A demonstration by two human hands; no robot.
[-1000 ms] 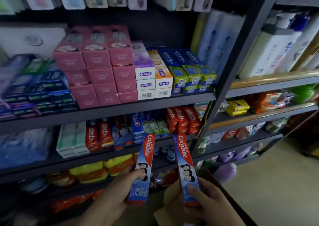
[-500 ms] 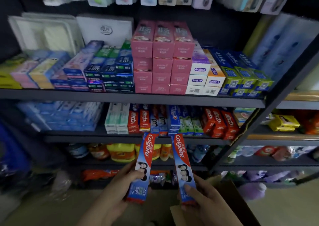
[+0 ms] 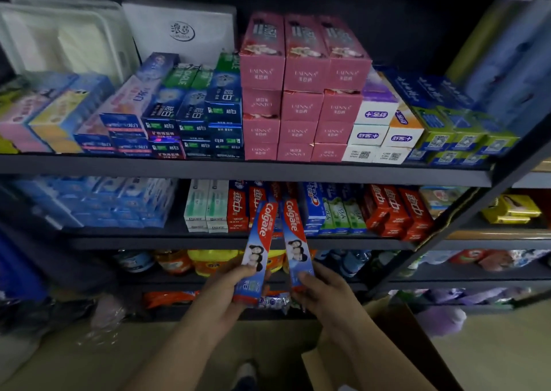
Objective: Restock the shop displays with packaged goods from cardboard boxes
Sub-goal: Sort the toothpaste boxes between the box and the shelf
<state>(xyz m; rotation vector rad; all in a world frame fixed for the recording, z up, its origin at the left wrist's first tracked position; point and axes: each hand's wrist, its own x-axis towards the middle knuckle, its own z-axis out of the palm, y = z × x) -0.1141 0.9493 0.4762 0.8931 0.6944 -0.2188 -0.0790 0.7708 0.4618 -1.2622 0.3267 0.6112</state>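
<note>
Blue Colgate box (image 3: 256, 250) in left hand (image 3: 222, 298), second Colgate box (image 3: 296, 241) in right hand (image 3: 323, 293)

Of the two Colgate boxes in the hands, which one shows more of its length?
The left Colgate box, in the left hand: its red bottom end shows, while the other's is covered.

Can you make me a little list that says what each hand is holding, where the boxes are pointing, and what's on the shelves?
left hand: holds a red-and-blue Colgate toothpaste carton by its lower end
right hand: holds a second Colgate carton the same way
carton tops: tilted toward each other, reaching the middle shelf
middle shelf goods: toothpaste cartons in red, white, blue and green
top shelf: stacked pink cardboard boxes
bottom right: open brown cardboard box
</note>
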